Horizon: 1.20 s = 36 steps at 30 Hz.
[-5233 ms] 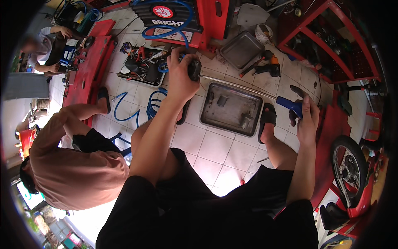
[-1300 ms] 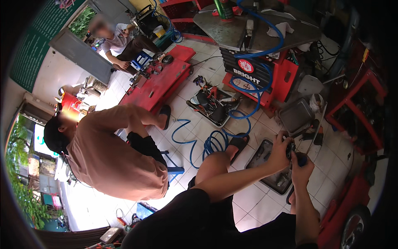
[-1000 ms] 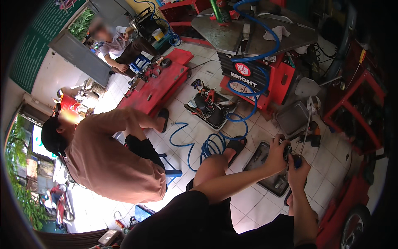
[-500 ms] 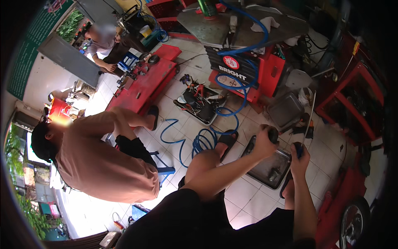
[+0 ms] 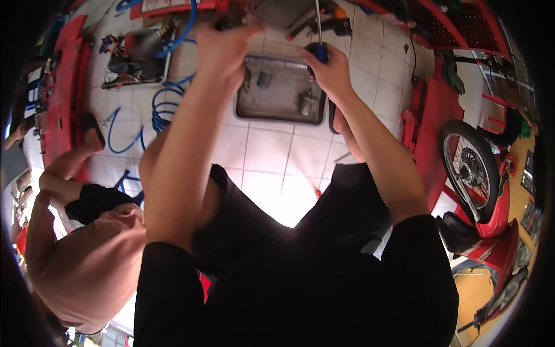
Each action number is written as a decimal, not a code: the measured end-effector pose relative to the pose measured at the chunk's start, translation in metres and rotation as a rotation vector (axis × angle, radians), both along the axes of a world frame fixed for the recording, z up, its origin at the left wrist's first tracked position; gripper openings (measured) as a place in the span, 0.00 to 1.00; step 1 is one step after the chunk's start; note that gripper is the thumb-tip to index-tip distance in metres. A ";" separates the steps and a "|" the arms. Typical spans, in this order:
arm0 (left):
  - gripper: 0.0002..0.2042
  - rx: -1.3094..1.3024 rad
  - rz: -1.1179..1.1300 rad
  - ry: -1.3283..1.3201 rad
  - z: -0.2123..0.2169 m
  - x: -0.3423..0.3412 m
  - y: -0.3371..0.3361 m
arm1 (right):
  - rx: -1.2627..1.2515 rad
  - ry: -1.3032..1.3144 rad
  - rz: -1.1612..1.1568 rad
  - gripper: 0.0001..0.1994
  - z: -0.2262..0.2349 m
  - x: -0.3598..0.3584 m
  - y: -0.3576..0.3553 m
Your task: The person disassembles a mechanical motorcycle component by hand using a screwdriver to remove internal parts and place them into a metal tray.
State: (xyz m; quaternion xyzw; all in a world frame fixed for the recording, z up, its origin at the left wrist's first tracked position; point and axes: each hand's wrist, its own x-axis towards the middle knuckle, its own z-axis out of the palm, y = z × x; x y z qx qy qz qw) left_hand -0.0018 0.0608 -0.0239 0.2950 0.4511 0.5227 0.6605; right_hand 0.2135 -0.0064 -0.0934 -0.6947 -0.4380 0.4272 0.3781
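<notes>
A long-shafted blue-handled tool [image 5: 321, 54] is gripped in the right hand [image 5: 332, 72]. Its handle is enclosed by the curled fingers, with the thumb laid along the left side; the undersides of the fingers are hidden. From the top of the grip, the thin metal shaft is directed upward until it is cut off by the picture's upper edge.

The left hand [image 5: 222, 52] is blurred and is raised higher, well apart from the right. One digit is stretched toward the right, and a dark object [image 5: 229, 22] is seen just beyond the knuckles, close against the hand; whether it is pinched by the fingers cannot be told.

Below and between the hands, a rectangular metal tray [image 5: 278, 119] is set on the tiled floor [image 5: 266, 147]. A small dark block [image 5: 264, 78] and a grey metal part [image 5: 307, 104] are contained in it, neither being touched. Near its upper right, a black-and-orange power tool [image 5: 336, 26] is laid down. To the left, a blue coiled hose [image 5: 161, 113] is spread over the tiles.
</notes>
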 end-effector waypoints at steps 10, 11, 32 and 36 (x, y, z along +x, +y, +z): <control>0.18 0.086 0.080 -0.092 0.023 -0.012 0.006 | -0.151 -0.304 0.189 0.18 -0.131 -0.011 -0.052; 0.17 0.034 0.069 -0.130 0.024 -0.012 0.010 | -0.158 -0.370 0.212 0.18 -0.148 -0.012 -0.060; 0.11 -0.053 -0.038 -0.422 0.047 -0.034 0.001 | -0.668 -0.086 -0.582 0.18 -0.316 -0.168 -0.110; 0.11 -0.044 -0.053 -0.398 0.054 -0.033 -0.002 | -0.734 0.066 -0.597 0.18 -0.313 -0.166 -0.107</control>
